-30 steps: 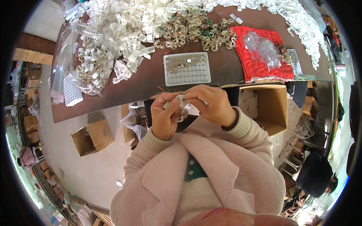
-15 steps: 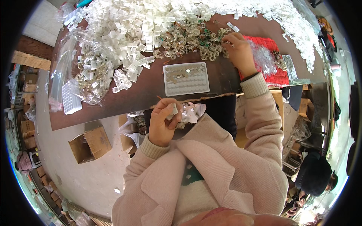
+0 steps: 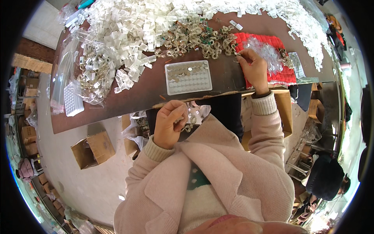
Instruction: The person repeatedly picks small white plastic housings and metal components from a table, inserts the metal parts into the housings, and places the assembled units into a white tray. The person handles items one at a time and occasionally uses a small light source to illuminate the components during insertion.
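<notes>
My left hand [image 3: 169, 124] is held just off the table's front edge with its fingers curled shut. A clear, curled piece [image 3: 190, 125] pokes out below its fingertips. Over the left edge of a red quilted cloth [image 3: 286, 77], my right hand [image 3: 255, 71] pinches thumb and forefinger together. Something tiny may be between them, but I cannot make it out. Between the hands lies a white dimpled tray [image 3: 191, 86], its upper rows holding small pieces. Behind it is a heap of clear and yellowish curled pieces [image 3: 191, 39] with green and reddish bits.
Small white plastic boxes [image 3: 128, 29] are heaped at the back left, and more clear pieces [image 3: 307, 39] at the far right. A clear bag [image 3: 95, 74] of parts lies at left beside a white tray [image 3: 73, 101]. A cardboard box [image 3: 93, 149] stands on the floor.
My right hand has come back from the heap toward me, onto the red cloth's left edge. The small white piece seen in my left hand is now out of sight.
</notes>
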`<state>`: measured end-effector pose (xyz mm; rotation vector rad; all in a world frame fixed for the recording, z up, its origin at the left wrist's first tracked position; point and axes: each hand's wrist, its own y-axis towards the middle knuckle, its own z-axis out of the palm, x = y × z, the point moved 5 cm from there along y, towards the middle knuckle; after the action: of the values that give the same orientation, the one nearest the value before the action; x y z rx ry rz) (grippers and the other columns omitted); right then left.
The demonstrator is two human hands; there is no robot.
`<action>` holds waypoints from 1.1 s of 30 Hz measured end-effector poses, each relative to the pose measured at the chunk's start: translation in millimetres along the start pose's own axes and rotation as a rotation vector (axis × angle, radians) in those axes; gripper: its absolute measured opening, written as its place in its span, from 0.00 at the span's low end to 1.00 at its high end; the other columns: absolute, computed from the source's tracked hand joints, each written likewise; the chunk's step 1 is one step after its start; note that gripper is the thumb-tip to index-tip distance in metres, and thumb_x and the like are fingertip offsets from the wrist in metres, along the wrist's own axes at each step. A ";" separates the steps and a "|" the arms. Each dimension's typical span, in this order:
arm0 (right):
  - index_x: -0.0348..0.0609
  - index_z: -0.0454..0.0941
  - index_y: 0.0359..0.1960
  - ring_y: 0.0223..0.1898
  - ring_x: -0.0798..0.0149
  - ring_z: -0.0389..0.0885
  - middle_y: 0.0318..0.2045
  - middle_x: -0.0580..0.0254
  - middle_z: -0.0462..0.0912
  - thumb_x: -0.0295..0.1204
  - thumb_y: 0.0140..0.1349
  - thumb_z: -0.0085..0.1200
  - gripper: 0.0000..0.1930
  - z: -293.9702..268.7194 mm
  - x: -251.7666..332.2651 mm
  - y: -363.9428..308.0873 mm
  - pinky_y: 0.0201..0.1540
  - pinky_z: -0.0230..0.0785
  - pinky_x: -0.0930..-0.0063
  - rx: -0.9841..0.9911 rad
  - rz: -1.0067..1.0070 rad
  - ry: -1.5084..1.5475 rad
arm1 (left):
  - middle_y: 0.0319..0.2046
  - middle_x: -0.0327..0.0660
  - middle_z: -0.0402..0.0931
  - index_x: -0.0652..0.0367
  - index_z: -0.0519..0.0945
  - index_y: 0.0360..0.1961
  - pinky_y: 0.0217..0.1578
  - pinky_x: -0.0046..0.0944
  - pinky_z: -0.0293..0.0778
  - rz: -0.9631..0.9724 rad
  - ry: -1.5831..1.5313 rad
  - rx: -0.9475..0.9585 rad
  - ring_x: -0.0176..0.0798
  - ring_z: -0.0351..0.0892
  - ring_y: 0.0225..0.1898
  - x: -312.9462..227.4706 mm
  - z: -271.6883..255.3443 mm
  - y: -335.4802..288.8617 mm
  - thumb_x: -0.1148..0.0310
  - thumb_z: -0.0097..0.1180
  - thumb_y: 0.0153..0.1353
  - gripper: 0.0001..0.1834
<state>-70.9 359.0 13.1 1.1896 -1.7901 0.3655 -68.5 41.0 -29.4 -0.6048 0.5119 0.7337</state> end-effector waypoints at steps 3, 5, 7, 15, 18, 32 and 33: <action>0.34 0.80 0.41 0.40 0.71 0.83 0.37 0.62 0.85 0.17 0.64 0.57 0.06 3.6 16.4 -15.3 0.44 0.75 0.77 0.096 0.024 0.484 | 0.26 0.35 0.73 0.63 0.79 0.42 0.18 0.23 0.52 0.013 0.034 0.009 0.24 0.62 0.20 -3.1 5.8 -3.1 0.73 0.55 0.68 0.06; 0.33 0.79 0.42 0.42 0.71 0.82 0.39 0.62 0.84 0.14 0.65 0.54 0.07 8.4 38.7 -35.2 0.46 0.73 0.78 0.239 0.008 0.704 | 0.28 0.35 0.75 0.66 0.79 0.46 0.18 0.22 0.52 0.063 0.072 0.060 0.22 0.62 0.20 -7.3 13.0 -3.6 0.73 0.56 0.68 0.09; 0.34 0.80 0.40 0.41 0.69 0.82 0.39 0.60 0.84 0.14 0.62 0.57 0.07 20.3 64.3 -59.6 0.47 0.73 0.77 0.311 -0.098 0.585 | 0.30 0.37 0.76 0.67 0.79 0.50 0.18 0.22 0.53 0.110 0.115 0.062 0.23 0.63 0.21 -10.5 18.3 -4.6 0.72 0.55 0.69 0.12; 0.35 0.81 0.38 0.35 0.61 0.86 0.36 0.53 0.85 0.16 0.54 0.62 0.10 49.4 117.7 -104.4 0.41 0.76 0.73 0.483 -0.369 0.428 | 0.29 0.36 0.78 0.67 0.80 0.47 0.17 0.21 0.53 0.201 0.162 -0.001 0.22 0.61 0.19 -16.6 20.7 -14.6 0.72 0.58 0.68 0.10; 0.35 0.81 0.42 0.38 0.60 0.86 0.38 0.53 0.85 0.17 0.54 0.63 0.13 52.8 124.5 -109.9 0.43 0.77 0.71 0.429 -0.359 0.417 | 0.30 0.35 0.78 0.67 0.81 0.46 0.18 0.21 0.55 0.215 0.142 -0.021 0.21 0.63 0.20 -15.7 17.7 -18.8 0.74 0.59 0.67 0.10; 0.40 0.84 0.37 0.38 0.55 0.82 0.34 0.62 0.86 0.21 0.49 0.70 0.12 61.1 136.1 -126.7 0.49 0.74 0.62 0.162 -0.659 0.091 | 0.23 0.32 0.73 0.65 0.82 0.43 0.17 0.23 0.52 0.300 0.144 -0.111 0.21 0.60 0.17 -9.0 15.3 -30.8 0.78 0.57 0.66 0.07; 0.40 0.83 0.38 0.37 0.56 0.81 0.34 0.62 0.85 0.21 0.49 0.69 0.13 63.4 136.3 -127.5 0.47 0.74 0.63 0.149 -0.683 0.082 | 0.23 0.32 0.73 0.65 0.82 0.43 0.17 0.23 0.52 0.278 0.137 -0.133 0.22 0.61 0.17 -8.7 14.0 -30.7 0.78 0.58 0.65 0.06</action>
<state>-11.3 177.4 61.5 1.7713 -1.2026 0.1400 -48.4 28.2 -4.1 -0.7195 0.6858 0.9995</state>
